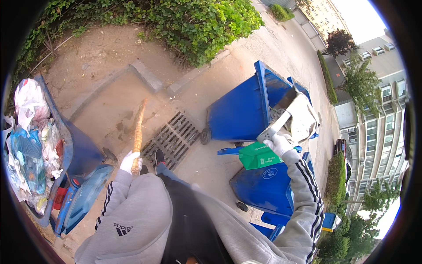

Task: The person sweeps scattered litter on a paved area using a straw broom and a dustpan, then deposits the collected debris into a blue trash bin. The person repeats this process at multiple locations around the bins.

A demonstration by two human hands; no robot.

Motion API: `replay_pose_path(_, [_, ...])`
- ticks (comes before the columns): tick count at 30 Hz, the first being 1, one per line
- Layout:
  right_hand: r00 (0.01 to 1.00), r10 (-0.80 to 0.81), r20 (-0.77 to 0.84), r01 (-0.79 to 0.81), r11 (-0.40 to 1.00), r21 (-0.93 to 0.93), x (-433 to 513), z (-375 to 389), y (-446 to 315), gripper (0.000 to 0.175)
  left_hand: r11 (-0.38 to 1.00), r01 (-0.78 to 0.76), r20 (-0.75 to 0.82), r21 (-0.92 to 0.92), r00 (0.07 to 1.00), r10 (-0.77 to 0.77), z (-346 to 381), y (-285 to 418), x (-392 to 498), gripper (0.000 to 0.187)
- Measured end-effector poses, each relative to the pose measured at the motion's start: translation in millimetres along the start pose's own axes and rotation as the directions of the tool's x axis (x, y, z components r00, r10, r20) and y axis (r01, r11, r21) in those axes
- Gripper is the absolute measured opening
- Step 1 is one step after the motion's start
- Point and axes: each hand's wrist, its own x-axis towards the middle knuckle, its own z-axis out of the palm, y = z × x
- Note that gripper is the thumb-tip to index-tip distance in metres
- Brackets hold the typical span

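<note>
My left hand (129, 162), in a white glove, grips the bound end of a straw hand broom (139, 132). The broom points away from me over the pavement. In my right hand (280, 144), also gloved in white, is the grey handle of a scoop-like dustpan (302, 114). The dustpan is tilted at the open mouth of a blue wheeled bin (235, 107). Some grey debris shows between pan and bin, though the pan's inside is mostly hidden. Below my right hand, a green bag (260, 155) rests by a second blue bin (263, 186).
On the left stands a blue bin (80, 145) heaped with bagged rubbish (28, 158), its lid (87, 198) hanging down. A metal drain grate (173, 138) lies by my shoe (160, 156). Ahead are a stone kerb (146, 77) and a leafy hedge (204, 29).
</note>
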Motion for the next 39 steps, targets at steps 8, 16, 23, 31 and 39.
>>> replay_pose_path(8, [0.999,0.016,0.045,-0.021,0.994,0.110,14,-20,46,0.043,0.976,-0.126,-0.036,0.175,0.990,0.134,4,-8,-18,0.034])
replay_pose_path(16, [0.951,0.034,0.308,0.008,0.991,-0.134,22,1,22,0.045,0.973,-0.134,-0.038,0.186,0.989,0.144,12,-13,-30,0.033])
replay_pose_path(23, [0.905,-0.101,0.414,0.207,0.953,-0.221,19,24,6,0.039,0.977,-0.093,-0.043,0.190,0.994,0.103,12,-15,-19,0.033])
replay_pose_path(31, [0.918,-0.156,0.365,0.262,0.928,-0.264,17,53,2,0.031,0.990,0.004,-0.045,0.143,0.999,0.002,4,-13,-17,0.043])
replay_pose_path(39, [0.999,-0.003,0.035,0.005,0.998,-0.061,10,92,-18,0.031,0.998,0.046,-0.061,-0.034,0.997,-0.048,-11,-7,-13,0.029])
